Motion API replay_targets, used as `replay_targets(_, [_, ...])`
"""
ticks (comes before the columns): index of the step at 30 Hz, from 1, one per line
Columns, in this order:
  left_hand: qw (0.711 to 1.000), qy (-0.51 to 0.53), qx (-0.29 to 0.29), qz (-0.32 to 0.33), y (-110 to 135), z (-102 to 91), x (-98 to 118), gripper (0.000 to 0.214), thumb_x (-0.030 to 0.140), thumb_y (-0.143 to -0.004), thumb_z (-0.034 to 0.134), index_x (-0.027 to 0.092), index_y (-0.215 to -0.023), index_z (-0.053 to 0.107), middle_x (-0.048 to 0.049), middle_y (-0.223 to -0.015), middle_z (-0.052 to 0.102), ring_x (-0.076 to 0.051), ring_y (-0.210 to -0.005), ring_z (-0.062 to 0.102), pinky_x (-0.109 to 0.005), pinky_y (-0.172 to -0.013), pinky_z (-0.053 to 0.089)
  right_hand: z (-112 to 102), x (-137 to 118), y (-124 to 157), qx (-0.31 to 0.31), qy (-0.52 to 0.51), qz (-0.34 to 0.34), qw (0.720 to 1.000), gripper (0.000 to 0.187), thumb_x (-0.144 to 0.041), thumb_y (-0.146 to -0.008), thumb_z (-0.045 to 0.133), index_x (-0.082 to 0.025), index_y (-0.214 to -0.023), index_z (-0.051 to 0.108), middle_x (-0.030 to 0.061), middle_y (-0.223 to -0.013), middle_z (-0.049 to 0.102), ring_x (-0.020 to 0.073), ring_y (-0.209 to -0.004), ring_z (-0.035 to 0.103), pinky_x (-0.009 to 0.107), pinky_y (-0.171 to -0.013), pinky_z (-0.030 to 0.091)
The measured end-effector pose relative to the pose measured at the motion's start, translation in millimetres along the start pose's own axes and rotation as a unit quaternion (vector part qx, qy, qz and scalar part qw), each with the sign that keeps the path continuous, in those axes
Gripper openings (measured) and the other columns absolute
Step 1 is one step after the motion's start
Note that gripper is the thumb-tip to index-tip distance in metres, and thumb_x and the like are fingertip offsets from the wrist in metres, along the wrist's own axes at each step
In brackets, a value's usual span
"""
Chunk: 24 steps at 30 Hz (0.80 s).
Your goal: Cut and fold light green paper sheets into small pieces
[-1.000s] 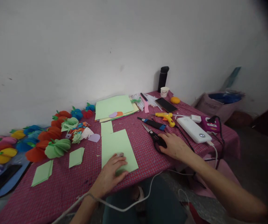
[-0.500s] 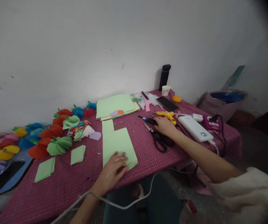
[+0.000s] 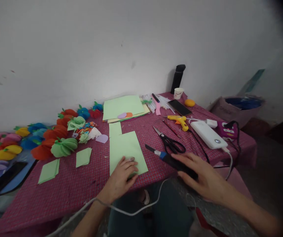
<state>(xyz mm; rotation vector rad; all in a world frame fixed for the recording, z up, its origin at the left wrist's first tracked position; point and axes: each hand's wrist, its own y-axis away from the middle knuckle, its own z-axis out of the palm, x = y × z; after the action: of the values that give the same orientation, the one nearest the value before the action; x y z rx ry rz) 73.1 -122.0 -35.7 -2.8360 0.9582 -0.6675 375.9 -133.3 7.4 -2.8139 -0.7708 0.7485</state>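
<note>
My right hand (image 3: 202,177) grips a utility knife (image 3: 172,161) with a black handle and blue collar, held above the table's front edge. Its dark blade points left, toward the green paper. My left hand (image 3: 123,176) lies on a light green paper sheet (image 3: 125,146), fingers slightly bent and thumb apart, pressing it to the table. A narrower green piece (image 3: 115,128) adjoins that sheet at the back. Black-handled scissors (image 3: 169,141) lie just beyond the knife, partly opened, beside a thin reddish pencil-like stick (image 3: 171,128).
Small green paper stacks (image 3: 83,157) and colourful paper pumpkins (image 3: 64,146) are at left. Larger paper sheets (image 3: 123,107) lie at the back. A yellow glue gun (image 3: 179,121), phone (image 3: 180,107), white power bank (image 3: 208,134) and purple socket block (image 3: 226,130) occupy the right. A white cable (image 3: 129,214) crosses the front.
My right hand has lifted the utility knife off the table beside the scissors and brought it toward me, over the front edge. My left hand stays on the green paper.
</note>
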Motion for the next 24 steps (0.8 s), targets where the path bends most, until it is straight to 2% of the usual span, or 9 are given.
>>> replay_targets(3, [1.0, -0.003, 0.002, -0.002, 1, 0.8, 1, 0.016, 0.02, -0.081, 0.046, 0.021, -0.093, 0.057, -0.0031, -0.112, 0.058, -0.016, -0.113, 0.045, -0.045, -0.106, 0.02, 11, -13, 36, -0.027, -0.013, -0.004, 1.0, 0.047, -0.027, -0.08, 0.046, -0.029, -0.127, 0.04, 0.0075, -0.107, 0.053, 0.0181, -0.093, 0.056, 0.031, -0.077, 0.049])
replay_targets(7, [1.0, 0.003, 0.016, -0.005, 1, 2.3, 3, 0.014, 0.018, -0.082, 0.044, 0.02, -0.087, 0.056, -0.0036, -0.109, 0.059, -0.015, -0.111, 0.048, -0.044, -0.105, 0.021, 24, -23, 57, -0.057, -0.018, -0.024, 0.998, 0.05, -0.022, -0.079, 0.047, -0.03, -0.128, 0.038, 0.0084, -0.109, 0.052, 0.0175, -0.095, 0.055, 0.029, -0.076, 0.051])
replay_targets(15, [1.0, 0.003, 0.029, -0.004, 0, 3.9, 3, 0.012, 0.019, -0.083, 0.044, 0.02, -0.084, 0.055, -0.0033, -0.107, 0.06, -0.015, -0.109, 0.049, -0.045, -0.104, 0.023, 36, -25, 57, -0.063, 0.006, -0.036, 0.997, 0.052, -0.019, -0.078, 0.047, -0.029, -0.128, 0.038, 0.0084, -0.106, 0.052, 0.0175, -0.092, 0.055, 0.03, -0.074, 0.051])
replay_targets(24, [0.999, -0.001, 0.035, -0.014, 0, 4.0, 6, 0.012, 0.02, -0.082, 0.043, 0.02, -0.084, 0.056, -0.0035, -0.108, 0.059, -0.015, -0.109, 0.048, -0.044, -0.105, 0.022, 40, -29, 45, -0.059, 0.028, -0.019, 0.998, 0.047, -0.019, -0.077, 0.047, -0.028, -0.124, 0.042, 0.0077, -0.103, 0.053, 0.0177, -0.085, 0.056, 0.032, -0.071, 0.051])
